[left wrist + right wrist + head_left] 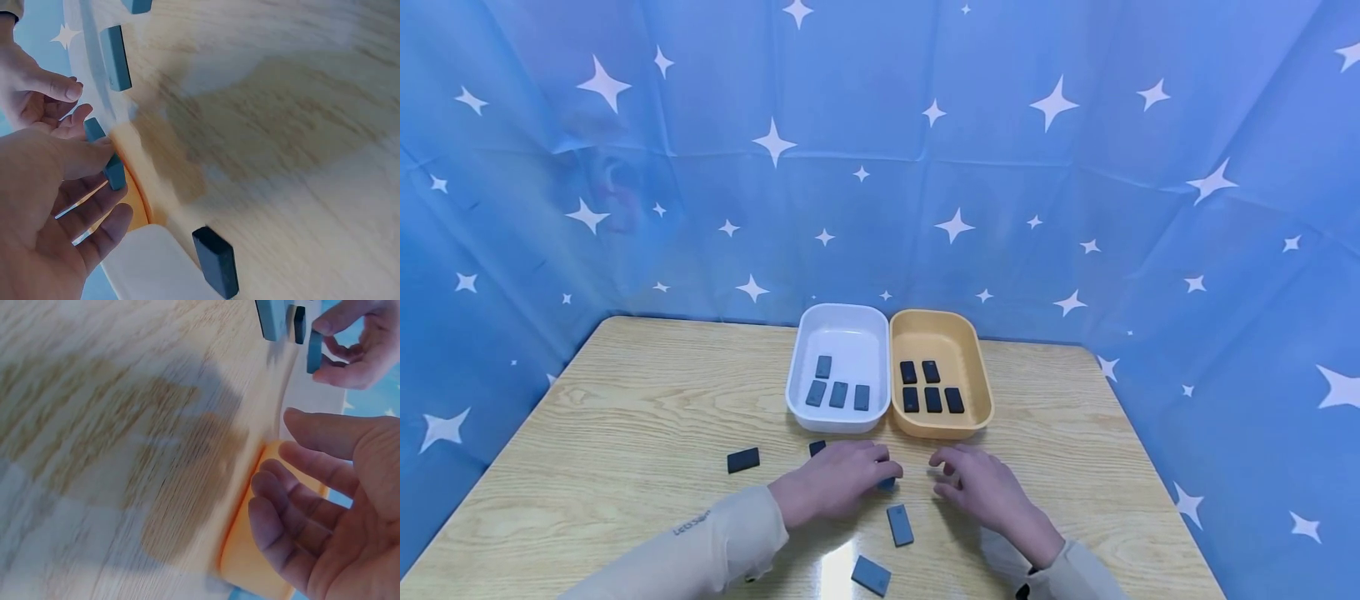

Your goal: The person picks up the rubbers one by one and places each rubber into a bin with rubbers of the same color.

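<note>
My left hand [840, 480] pinches a small blue-grey rectangular block [114, 170] between thumb and fingers, just in front of the trays; in the head view the fingers hide most of it. Facing it, my right hand [983, 490] holds nothing, its fingers relaxed and slightly bent, near the front of the orange tray. Two more blue-grey blocks lie on the table, one block [900, 526] between the hands and another block [871, 576] closer to me. A black block [743, 460] rests left of the left hand, and a second black block [817, 448] is partly covered by that hand.
At the back of the wooden table [647, 400], a white tray [838, 425] contains several blue-grey blocks. Right beside it, the orange tray [942, 432] contains several black ones. A blue curtain [880, 208] with white stars hangs behind the table.
</note>
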Motion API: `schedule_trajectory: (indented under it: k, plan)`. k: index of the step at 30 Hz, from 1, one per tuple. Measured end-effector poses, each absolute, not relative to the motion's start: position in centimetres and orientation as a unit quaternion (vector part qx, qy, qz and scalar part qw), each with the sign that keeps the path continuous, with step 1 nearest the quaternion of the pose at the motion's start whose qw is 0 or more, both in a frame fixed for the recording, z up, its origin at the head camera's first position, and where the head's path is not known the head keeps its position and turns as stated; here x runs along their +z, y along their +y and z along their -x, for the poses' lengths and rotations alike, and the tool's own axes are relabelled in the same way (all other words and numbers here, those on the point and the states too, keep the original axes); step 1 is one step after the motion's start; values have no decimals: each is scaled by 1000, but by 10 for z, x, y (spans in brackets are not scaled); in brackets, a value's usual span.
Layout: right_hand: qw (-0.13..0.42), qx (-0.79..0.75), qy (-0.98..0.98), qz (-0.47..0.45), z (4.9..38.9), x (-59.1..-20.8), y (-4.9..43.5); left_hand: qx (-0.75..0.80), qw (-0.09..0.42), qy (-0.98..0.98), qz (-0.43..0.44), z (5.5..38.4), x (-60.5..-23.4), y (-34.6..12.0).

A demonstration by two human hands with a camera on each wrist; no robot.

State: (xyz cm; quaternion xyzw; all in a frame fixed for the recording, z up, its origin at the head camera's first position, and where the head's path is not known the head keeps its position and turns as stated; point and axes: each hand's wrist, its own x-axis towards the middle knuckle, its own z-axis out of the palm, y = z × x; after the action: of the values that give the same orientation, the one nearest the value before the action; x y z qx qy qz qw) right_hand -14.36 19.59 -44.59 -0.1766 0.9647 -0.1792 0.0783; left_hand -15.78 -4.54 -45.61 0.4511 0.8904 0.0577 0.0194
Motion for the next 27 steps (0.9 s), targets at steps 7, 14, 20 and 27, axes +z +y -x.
schedule_trajectory:
  k: [7,14,20,27]
  plan:
    - [80,-183,964,176,143,-448,196,31,-6,879,-476,155,-451,-54]
    - [79,-180,964,179,143,-449,195,3,-7,871,-492,152,-445,-62]
    - [79,-177,965,177,143,-449,195,32,11,874,-485,154,-433,-68]
    - [78,-172,966,178,143,-450,195,65,15,880,-469,157,-416,-74]
